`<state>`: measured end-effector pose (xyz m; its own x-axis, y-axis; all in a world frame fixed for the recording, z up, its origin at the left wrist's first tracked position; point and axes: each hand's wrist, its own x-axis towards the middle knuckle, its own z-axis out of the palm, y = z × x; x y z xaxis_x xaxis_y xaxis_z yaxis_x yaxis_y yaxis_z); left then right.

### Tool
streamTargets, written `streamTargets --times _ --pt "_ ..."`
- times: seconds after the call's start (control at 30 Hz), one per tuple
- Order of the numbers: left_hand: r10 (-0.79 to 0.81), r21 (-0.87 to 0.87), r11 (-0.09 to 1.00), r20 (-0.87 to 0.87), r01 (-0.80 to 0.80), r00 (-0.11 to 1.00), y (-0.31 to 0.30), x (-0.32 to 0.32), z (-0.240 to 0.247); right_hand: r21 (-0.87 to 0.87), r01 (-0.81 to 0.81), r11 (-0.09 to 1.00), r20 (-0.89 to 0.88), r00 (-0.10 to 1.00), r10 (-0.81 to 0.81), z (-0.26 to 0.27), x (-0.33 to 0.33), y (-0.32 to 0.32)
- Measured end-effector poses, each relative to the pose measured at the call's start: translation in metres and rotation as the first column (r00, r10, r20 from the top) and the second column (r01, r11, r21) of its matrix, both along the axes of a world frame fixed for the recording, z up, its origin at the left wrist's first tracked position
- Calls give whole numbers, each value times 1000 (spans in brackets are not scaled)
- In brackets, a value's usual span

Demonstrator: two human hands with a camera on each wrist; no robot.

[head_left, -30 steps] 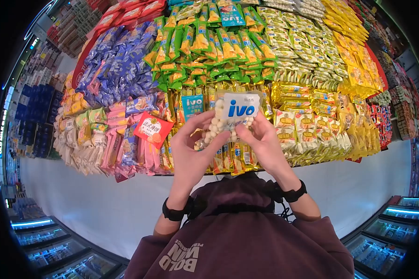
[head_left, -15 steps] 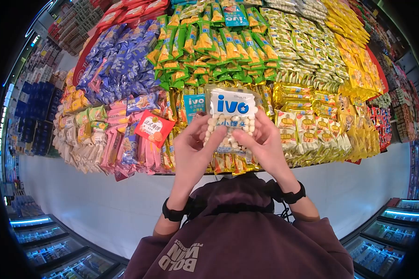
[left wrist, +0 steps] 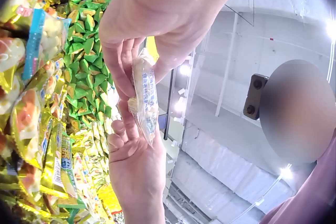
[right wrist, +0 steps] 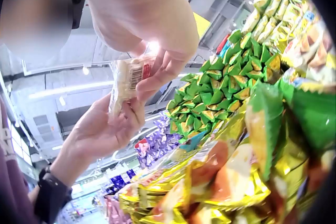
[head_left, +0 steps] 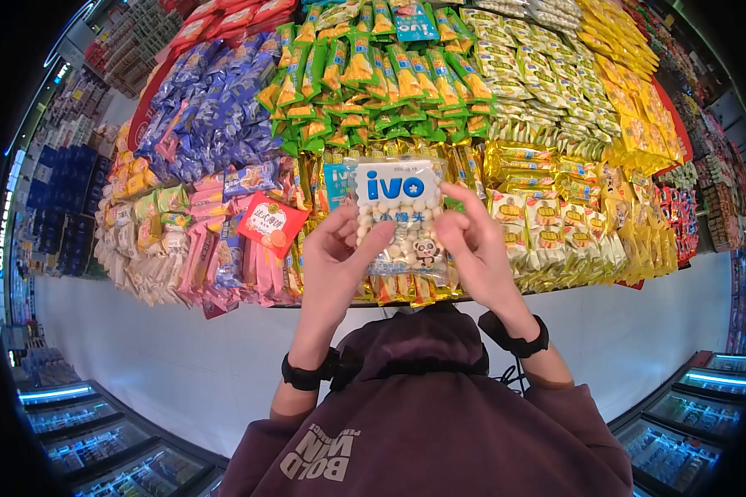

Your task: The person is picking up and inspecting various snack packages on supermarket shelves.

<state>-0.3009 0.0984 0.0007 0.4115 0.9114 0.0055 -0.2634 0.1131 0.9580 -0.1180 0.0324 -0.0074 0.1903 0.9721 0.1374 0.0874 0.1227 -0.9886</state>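
A clear packet of small round white biscuits (head_left: 398, 219), printed "ivo" in blue with a panda below, is held upright above the display. My left hand (head_left: 336, 257) grips its left side, thumb across the front and fingers behind, as the left wrist view also shows. At the packet's right edge, my right hand (head_left: 477, 248) has its fingers loosely bent, thumb and index fingertips right at the edge. A barcode shows on the packet's back (right wrist: 134, 77) in the right wrist view, partly covered by right-hand fingers.
Behind the packet sits a teal "ivo" packet (head_left: 337, 184). Green packs (head_left: 381, 74), purple packs (head_left: 215, 99) and gold packs (head_left: 518, 174) are heaped around. A red packet (head_left: 273, 226) lies to the left. Freezer cases (head_left: 124, 447) line the floor's edge.
The packet has tipped from slanted to facing me and shifted slightly left with the left hand. The right thumb has drawn off its front toward the right edge, uncovering the panda.
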Motion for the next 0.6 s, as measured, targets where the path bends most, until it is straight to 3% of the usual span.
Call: streamTargets --times 0.1,0.17,0.23,0.37,0.4,0.5,0.6 --pt "41 -46 998 29 -39 999 1 3 2 215 105 971 137 981 -137 2 6 5" --pt "63 -64 996 19 -61 998 1 5 3 398 31 917 475 848 -235 6 14 6" --pt "67 -64 996 11 -66 998 -2 9 4 480 -130 867 723 618 -308 17 20 5" --pt "68 -5 998 -12 -68 998 -9 20 14 494 -199 847 755 581 -304 14 26 6" --pt "33 76 997 -93 -26 995 -8 15 12 495 -201 845 732 621 -281 12 29 7" --pt "120 216 973 -166 -82 979 -2 13 2 494 -158 855 624 749 -222 7 35 9" --pt "221 591 806 -241 -38 945 7 11 -10 409 -25 912 471 862 -187 4 31 6"
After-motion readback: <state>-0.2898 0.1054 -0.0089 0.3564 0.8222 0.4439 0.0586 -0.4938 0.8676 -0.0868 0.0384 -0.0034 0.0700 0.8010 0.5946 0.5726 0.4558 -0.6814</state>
